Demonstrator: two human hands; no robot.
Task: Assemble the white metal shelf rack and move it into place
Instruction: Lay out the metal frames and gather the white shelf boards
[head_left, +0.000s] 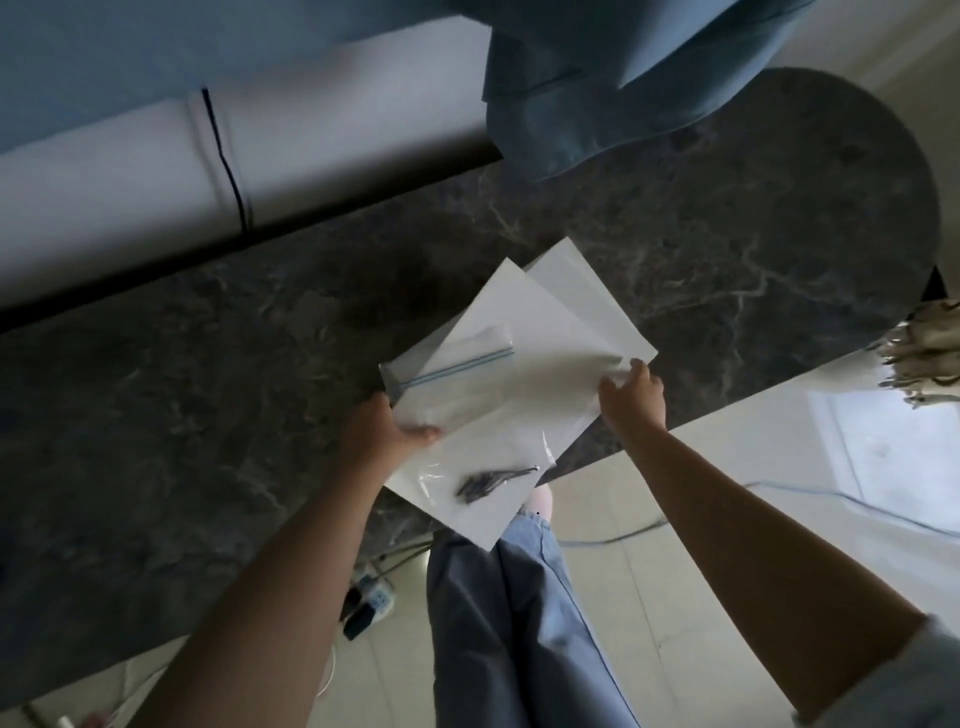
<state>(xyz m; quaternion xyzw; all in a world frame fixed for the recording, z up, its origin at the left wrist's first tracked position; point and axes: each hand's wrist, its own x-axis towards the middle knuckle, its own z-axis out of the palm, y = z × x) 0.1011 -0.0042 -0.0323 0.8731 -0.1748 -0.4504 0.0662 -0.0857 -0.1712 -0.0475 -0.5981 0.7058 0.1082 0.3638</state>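
Observation:
Two white paper sheets (550, 312) lie overlapped over the near edge of a dark marble table (208, 364). On them rests a clear zip bag (457, 395) with a blue seal strip; dark metal hardware (488, 483) lies in its lower end. My left hand (384, 431) grips the left edge of the bag and the sheet under it, thumb on top. My right hand (634, 395) pinches the right edge of the sheets. No shelf rack parts are in view.
A white sofa (156, 171) runs along the far side of the table, with blue cloth (597, 93) hanging over its right part. Below the table edge are my blue trousers (498, 623), a pale tiled floor, a power strip (374, 597) and cables.

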